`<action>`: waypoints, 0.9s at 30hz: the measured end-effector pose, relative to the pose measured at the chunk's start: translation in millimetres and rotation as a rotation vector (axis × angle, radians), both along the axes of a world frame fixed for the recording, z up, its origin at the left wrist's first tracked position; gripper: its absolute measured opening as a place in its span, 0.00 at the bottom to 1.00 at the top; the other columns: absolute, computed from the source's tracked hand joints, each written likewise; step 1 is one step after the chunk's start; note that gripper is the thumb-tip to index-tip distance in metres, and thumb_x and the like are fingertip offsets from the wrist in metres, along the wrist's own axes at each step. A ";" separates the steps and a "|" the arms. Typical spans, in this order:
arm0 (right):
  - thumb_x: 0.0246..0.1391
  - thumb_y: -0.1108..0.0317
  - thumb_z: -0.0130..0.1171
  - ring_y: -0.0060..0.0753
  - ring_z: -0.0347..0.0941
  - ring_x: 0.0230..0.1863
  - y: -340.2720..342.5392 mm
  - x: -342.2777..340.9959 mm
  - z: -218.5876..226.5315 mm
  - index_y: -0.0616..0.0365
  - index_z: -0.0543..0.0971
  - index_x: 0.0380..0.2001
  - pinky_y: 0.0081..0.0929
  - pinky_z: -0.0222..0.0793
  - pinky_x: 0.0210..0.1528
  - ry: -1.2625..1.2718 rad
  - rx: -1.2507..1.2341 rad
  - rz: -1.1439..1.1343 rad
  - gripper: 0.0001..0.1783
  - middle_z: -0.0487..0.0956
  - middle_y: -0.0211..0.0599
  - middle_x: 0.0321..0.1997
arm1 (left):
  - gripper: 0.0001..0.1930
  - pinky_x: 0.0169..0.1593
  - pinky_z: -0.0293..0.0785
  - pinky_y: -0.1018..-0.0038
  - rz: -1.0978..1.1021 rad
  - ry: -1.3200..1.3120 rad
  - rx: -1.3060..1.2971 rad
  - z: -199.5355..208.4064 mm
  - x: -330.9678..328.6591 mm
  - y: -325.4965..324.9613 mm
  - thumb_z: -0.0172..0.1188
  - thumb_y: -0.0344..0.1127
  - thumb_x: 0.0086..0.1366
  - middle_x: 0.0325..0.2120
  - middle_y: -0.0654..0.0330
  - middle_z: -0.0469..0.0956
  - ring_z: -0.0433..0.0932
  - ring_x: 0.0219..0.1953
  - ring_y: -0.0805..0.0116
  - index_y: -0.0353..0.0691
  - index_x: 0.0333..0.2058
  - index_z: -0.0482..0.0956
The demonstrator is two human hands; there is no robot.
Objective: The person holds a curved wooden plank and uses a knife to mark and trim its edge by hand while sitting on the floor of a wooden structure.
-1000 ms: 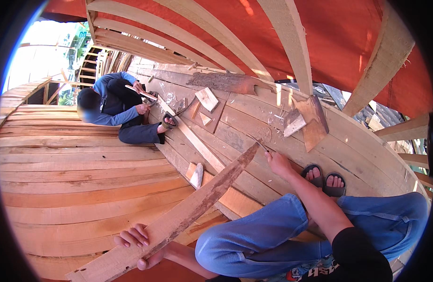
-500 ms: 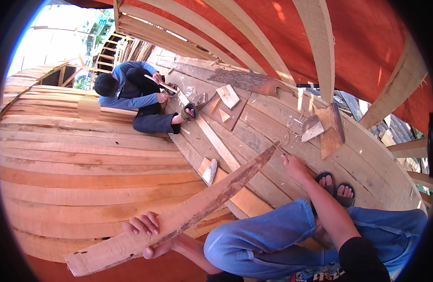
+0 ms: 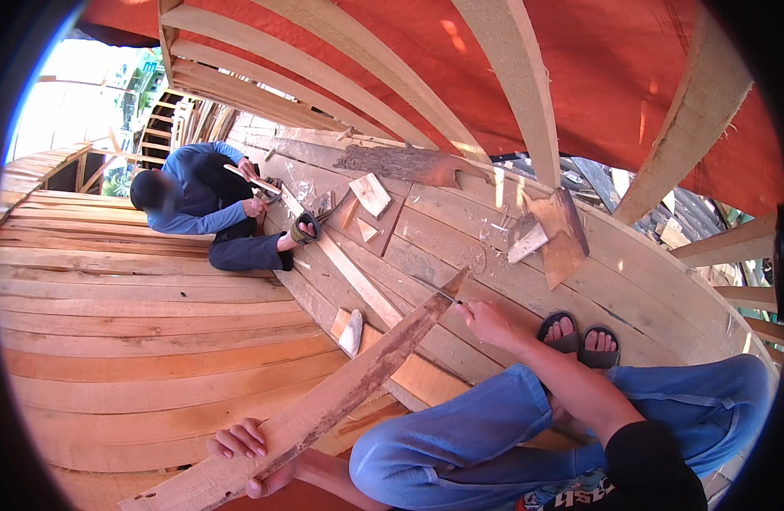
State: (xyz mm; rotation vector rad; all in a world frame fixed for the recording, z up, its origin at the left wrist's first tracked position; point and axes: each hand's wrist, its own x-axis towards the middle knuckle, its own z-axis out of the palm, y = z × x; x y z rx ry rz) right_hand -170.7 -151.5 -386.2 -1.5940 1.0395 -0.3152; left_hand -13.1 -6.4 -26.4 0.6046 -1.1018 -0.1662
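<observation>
A long wooden plank (image 3: 358, 370), tapering to a narrow far end and edged with dark bark, slants up from the lower left. My left hand (image 3: 243, 451) grips it near its broad lower end, fingers over one edge and thumb at the other. My right hand (image 3: 487, 324) is closed round the handle of a knife (image 3: 439, 292) near the plank's narrow tip. Its thin blade lies across the plank there; whether it cuts into the wood I cannot tell. Most of the handle is hidden in my fist.
Offcuts (image 3: 371, 194), a wooden block (image 3: 555, 234) and shavings lie on the plank deck (image 3: 447, 217). A bark-edged slab (image 3: 400, 162) rests farther off. Another person (image 3: 209, 204) sits at the far left working a strip of wood. Curved wooden ribs (image 3: 515, 85) rise before a red tarp (image 3: 613, 68).
The knife has moved from just past the plank's tip to lying across the plank. My right hand has come closer with it. My left hand keeps its hold, and the whole view has shifted slightly.
</observation>
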 end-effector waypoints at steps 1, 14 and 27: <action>0.65 0.47 0.41 0.63 0.75 0.40 -4.3 -14.2 -22.6 0.66 0.78 0.31 0.53 0.68 0.43 0.089 0.046 -0.050 0.30 0.78 0.62 0.34 | 0.23 0.29 0.62 0.81 0.005 0.035 -0.009 -16.6 2.6 -1.5 0.64 0.36 0.42 0.21 0.65 0.61 0.64 0.19 0.75 0.42 0.33 0.60; 0.63 0.46 0.43 0.64 0.75 0.38 -23.0 -20.1 -5.1 0.65 0.79 0.32 0.53 0.69 0.43 0.150 0.076 -0.024 0.30 0.78 0.61 0.33 | 0.24 0.29 0.62 0.81 -0.007 -0.003 0.022 -11.0 6.8 2.8 0.65 0.37 0.41 0.21 0.66 0.60 0.64 0.19 0.76 0.42 0.33 0.59; 0.64 0.46 0.42 0.63 0.77 0.38 -33.6 -16.4 -19.2 0.68 0.78 0.28 0.56 0.70 0.41 0.149 0.134 -0.142 0.32 0.77 0.69 0.32 | 0.24 0.30 0.60 0.79 -0.050 0.015 0.014 -8.5 2.8 -1.5 0.65 0.35 0.41 0.22 0.65 0.61 0.63 0.20 0.74 0.41 0.34 0.60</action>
